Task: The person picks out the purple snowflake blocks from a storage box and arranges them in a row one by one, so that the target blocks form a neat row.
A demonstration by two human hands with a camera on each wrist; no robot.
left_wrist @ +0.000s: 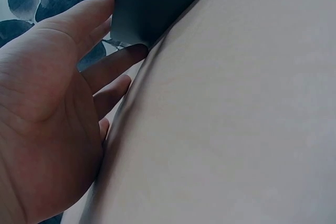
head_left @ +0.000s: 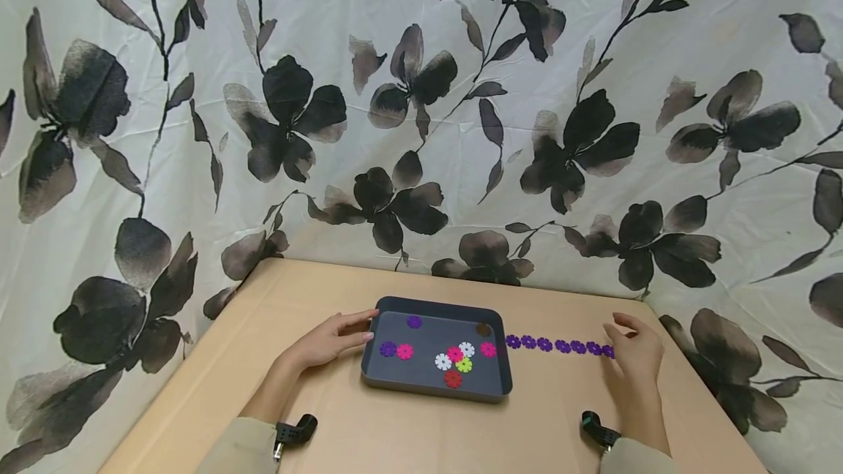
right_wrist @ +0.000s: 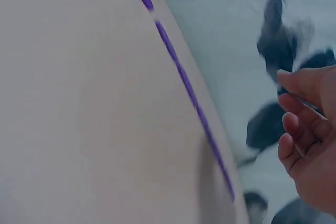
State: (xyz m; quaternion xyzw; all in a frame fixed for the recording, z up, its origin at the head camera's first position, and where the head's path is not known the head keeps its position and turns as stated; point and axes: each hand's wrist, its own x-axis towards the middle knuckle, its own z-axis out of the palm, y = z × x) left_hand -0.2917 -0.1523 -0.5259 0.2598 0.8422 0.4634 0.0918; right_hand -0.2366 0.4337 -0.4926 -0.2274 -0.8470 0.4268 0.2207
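Observation:
A dark grey rectangular tray [head_left: 428,388] holds several flower-shaped discs, among them a purple disc [head_left: 414,322], a white disc [head_left: 443,361], a lime-green disc [head_left: 464,364] and a red disc [head_left: 452,379]. My left hand [head_left: 326,342] rests at the tray's left side, its fingers extended against the outer wall, as the left wrist view also shows. To the tray's right runs a row of purple flower discs [head_left: 544,344] on the table. Over the row's right end is my right hand [head_left: 637,350], raised off the tabletop with loosely bent fingers; nothing shows between them in the right wrist view.
The light wooden table [head_left: 546,415] narrows toward its back edge, where a white curtain [head_left: 461,225] with dark flowers hangs. Inside the tray, a brown disc [head_left: 484,329] lies near the back right corner, and a pink disc [head_left: 488,349] near the right wall.

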